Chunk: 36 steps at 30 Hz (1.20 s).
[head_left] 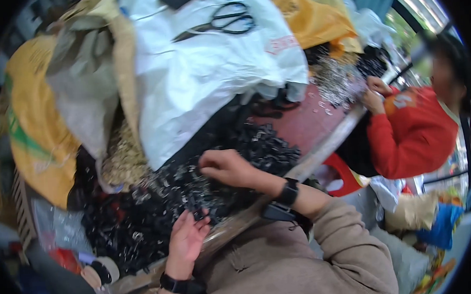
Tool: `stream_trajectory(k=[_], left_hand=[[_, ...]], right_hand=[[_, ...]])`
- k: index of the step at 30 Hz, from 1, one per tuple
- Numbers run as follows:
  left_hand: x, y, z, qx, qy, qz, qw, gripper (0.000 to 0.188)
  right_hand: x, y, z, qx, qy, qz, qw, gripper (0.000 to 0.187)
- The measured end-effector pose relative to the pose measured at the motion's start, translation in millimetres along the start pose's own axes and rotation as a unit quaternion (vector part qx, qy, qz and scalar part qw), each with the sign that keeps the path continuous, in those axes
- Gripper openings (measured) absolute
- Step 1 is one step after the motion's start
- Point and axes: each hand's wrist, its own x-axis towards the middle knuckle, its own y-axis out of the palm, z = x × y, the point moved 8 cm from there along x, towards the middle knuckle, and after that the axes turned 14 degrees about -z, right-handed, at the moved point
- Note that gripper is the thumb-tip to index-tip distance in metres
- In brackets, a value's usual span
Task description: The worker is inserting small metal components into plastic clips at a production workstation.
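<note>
A wide pile of small black pieces (pixel 127 229), mixed with shiny metal bits, covers the near part of the table. My left hand (pixel 186 241) is at the pile's near edge, palm turned up and fingers curled around a small black piece (pixel 198 214). Its exact kind is too small to tell. Over the middle of the pile, my right hand (pixel 228 168) is closed with the fingers bent downward. Whatever its fingertips hold, if anything, is hidden. Dark bands circle both my wrists.
Scissors (pixel 232 19) lie on a white sack (pixel 203 68) beyond the pile. Yellow sacks (pixel 39 116) stand left and far right. Brassy pieces (pixel 123 159) spill from a sack. Tape (pixel 106 270) rests at the near left corner. A person in red (pixel 413 136) handles silvery pieces (pixel 336 81).
</note>
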Motion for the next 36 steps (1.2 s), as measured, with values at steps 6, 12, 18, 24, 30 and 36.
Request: stream_trajectory(k=[6,12,18,24,30,36], left_hand=[[0.9,20.0,-10.3,-0.017,0.037,0.024,0.999,0.024],[6.7,33.4,-8.6,-0.022,0.031,0.076,0.996,0.027],[5.5,35.3,-6.5,-0.028,0.017,0.098,0.995,0.030],[5.4,34.6,-9.4,-0.036,0.042,0.105,0.993,0.022],[6.8,30.6,-9.6,-0.042,0.108,0.086,0.990,0.020],[6.5,32.2,-7.3,-0.028,0.091,0.065,0.993,0.019]], right_hand=[[-28.9,12.1,-11.7,0.220,0.256,0.083,0.938,0.009],[-43.3,24.3,2.1,0.260,0.291,0.143,0.910,0.013],[-47.5,32.0,14.7,0.289,0.283,0.171,0.899,0.015],[-49.0,24.0,14.3,0.283,0.295,0.124,0.904,0.014],[-55.7,19.1,16.0,0.188,0.226,0.130,0.947,0.014],[-51.2,10.2,9.7,0.169,0.220,0.087,0.957,0.013]])
